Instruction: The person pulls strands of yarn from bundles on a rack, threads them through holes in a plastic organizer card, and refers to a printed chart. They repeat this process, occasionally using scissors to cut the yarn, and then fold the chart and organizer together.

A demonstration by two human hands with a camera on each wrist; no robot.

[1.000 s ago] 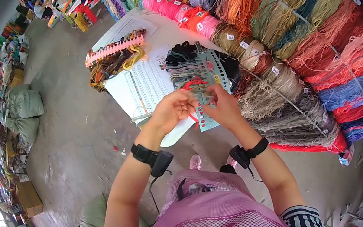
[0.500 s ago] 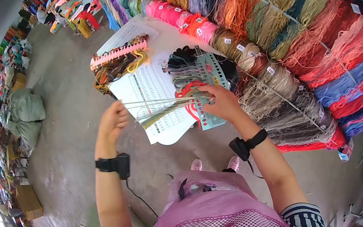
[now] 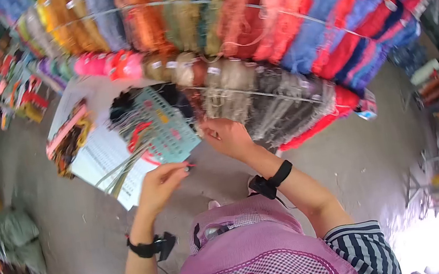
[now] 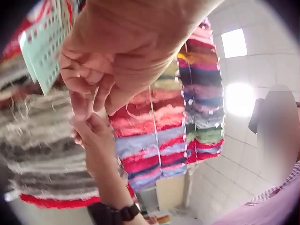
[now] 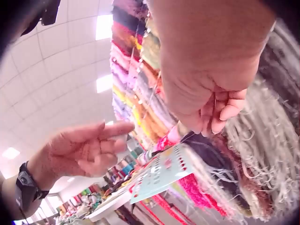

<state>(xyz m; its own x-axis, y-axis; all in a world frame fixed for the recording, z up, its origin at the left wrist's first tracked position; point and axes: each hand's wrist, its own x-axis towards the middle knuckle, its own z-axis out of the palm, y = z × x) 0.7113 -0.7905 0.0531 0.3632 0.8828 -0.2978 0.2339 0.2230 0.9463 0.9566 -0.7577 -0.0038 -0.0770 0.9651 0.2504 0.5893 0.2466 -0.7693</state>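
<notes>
A pale teal punched card [image 3: 174,138] lies on the table, with black, grey, olive and red yarn hanks [image 3: 132,141] along its left side. Near its lower corner is my left hand [image 3: 160,191], index finger extended and the others loosely bent in the right wrist view. A small red and dark bit shows at its fingertips in the head view. My right hand [image 3: 228,138] is off the card's right edge, beside the rack's brown and beige yarn [image 3: 232,87]. Its fingers are loosely bent, a gap between thumb and index. I see no strand in it.
Printed sheets [image 3: 95,161] lie under the card. A pink holder [image 3: 67,125] with brown and yellow yarn sits at the table's left. Behind, a rack of coloured skeins [image 3: 248,25] with white tags runs across, a metal rod [image 3: 292,15] along it.
The left hand pulled strands out to the left, then came back to the card's lower corner. The right hand left the card and moved right toward the rack. The view has turned right.
</notes>
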